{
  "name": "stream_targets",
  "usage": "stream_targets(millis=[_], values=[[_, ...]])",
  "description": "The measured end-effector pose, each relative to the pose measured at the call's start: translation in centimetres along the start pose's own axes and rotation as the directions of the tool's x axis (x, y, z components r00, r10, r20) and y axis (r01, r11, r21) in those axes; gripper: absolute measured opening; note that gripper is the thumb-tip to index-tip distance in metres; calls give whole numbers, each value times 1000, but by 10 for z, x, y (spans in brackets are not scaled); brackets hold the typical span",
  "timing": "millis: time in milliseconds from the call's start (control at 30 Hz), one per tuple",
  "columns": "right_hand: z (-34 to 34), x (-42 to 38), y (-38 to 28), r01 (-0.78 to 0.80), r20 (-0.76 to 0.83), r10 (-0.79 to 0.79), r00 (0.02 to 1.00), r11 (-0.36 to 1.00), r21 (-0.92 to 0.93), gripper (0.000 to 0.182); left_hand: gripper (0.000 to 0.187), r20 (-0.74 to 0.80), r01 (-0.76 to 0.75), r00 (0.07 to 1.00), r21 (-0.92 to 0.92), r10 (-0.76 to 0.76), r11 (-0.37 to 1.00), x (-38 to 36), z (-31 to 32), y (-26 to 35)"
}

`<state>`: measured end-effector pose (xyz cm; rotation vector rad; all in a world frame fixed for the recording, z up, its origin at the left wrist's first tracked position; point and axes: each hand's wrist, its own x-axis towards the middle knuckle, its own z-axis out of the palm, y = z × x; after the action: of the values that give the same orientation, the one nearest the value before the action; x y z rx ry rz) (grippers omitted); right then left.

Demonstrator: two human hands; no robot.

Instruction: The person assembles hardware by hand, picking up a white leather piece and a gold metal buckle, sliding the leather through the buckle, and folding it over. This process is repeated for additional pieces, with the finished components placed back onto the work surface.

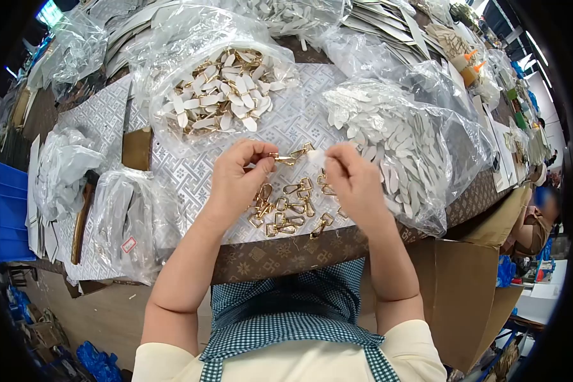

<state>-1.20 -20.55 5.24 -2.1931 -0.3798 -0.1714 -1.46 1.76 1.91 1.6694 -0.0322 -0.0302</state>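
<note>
My left hand point(240, 177) is closed, thumb and fingers pinching a gold snap hook point(291, 156) that points right. My right hand point(355, 181) is closed close by, its fingertips on a small white leather tab point(316, 157), blurred, at the free end of the hook. Below and between my hands lies a loose group of gold snap hooks point(290, 219). Beyond my left hand, an open plastic bag holds white tabs fitted with gold hooks point(226, 92). To the right of my right hand, a second clear bag holds many plain white tabs point(395, 146).
A hammer point(83, 219) lies at the left beside clear plastic bags point(130, 210). Blue bins point(11, 210) stand at the far left. A cardboard box point(461, 286) is below the table's right edge. Glue bottles with orange tips point(470, 67) stand at the back right. A person point(531, 219) sits at far right.
</note>
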Motion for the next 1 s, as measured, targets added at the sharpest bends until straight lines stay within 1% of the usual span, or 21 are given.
stream_targets(millis=[100, 200, 233, 300, 333, 400, 433, 500, 533, 633, 667, 733, 767, 867, 933, 1000], values=[[31, 3, -14, 60, 40, -59, 997, 998, -20, 8, 16, 2, -7, 1000, 8, 7, 1000, -1, 1, 4], [55, 5, -9, 107, -27, -113, 993, 980, -168, 7, 17, 32, -85, 996, 66, 83, 994, -1, 0, 3], [56, 5, -10, 105, -46, -115, 992, 977, -186, 8, 17, 44, -79, 996, 66, 76, 995, -1, -1, 5], [56, 4, -11, 68, -40, -75, 996, 986, -150, 8, 18, 67, -65, 996, 64, 61, 996, -3, -1, 9], [55, 3, -11, 51, -36, -56, 998, 990, -133, 8, 19, 73, -37, 997, 2, 37, 999, -3, -1, 10], [54, 2, -6, 68, -37, -69, 997, 997, -38, 9, 19, 85, 18, 996, -119, -8, 993, -2, -2, 10], [54, 2, -4, 77, -38, -77, 996, 997, 12, 9, 19, 109, 73, 993, -168, -55, 983, -2, -3, 12], [54, 2, -4, 47, -7, -46, 999, 995, 93, 10, 19, 167, 182, 976, -256, -142, 949, -2, -6, 14], [54, 1, -4, 30, 6, -31, 1000, 991, 134, 10, 19, 187, 202, 970, -261, -156, 944, -1, -8, 14], [51, 0, -8, -24, 88, 9, 996, 985, 173, 12, 19, 255, 262, 947, -268, -194, 927, 1, -13, 13], [54, -1, -10, -65, 93, 37, 995, 948, 312, 19, 19, 278, 282, 938, -266, -206, 922, 1, -15, 13], [42, -3, -20, -47, 181, -3, 983, 962, 269, 29, 18, 298, 295, 932, -291, -207, 910, 3, -17, 12], [46, -3, -15, 59, 135, -90, 987, 975, 214, 33, 19, 313, 289, 928, -265, -202, 920, 3, -18, 11], [57, -2, -3, 234, -14, -235, 972, 960, 156, 32, 18, 330, 267, 924, -204, -191, 942, 1, -18, 12], [59, -3, -4, 224, -17, -223, 975, 966, 133, 29, 18, 313, 246, 933, -189, -179, 951, -1, -14, 18], [58, -3, -5, 221, -21, -220, 975, 967, 131, 26, 17, 295, 201, 946, -203, -136, 958, -1, -13, 15]])
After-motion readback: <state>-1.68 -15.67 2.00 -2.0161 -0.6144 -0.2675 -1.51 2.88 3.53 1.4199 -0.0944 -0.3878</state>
